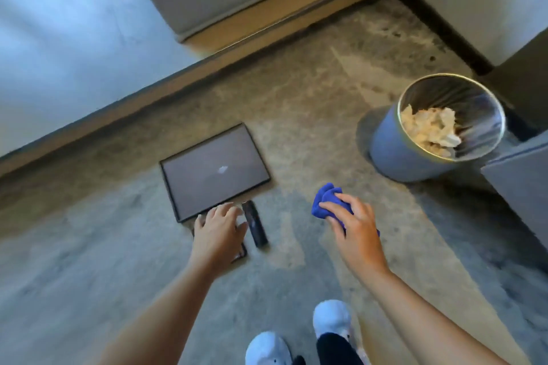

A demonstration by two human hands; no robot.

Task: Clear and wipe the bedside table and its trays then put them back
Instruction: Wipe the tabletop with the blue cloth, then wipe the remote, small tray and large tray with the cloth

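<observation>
A dark rectangular tray point(215, 170) lies flat on the carpet with a small white scrap in its middle. Just below its near corner lies a black remote control point(255, 224). My left hand point(218, 230) hovers with fingers spread over a smaller dark flat object point(240, 255), mostly hidden under the hand, right beside the remote. My right hand point(353, 224) is shut on a bunched blue cloth point(326, 201), held above the carpet to the right of the remote.
A grey waste bin point(394, 151) with a clear liner and crumpled paper stands at the right. A grey furniture corner point(522, 175) juts in at the right edge. A bed base point(89, 115) runs along the left. My white shoes point(329, 317) are at the bottom.
</observation>
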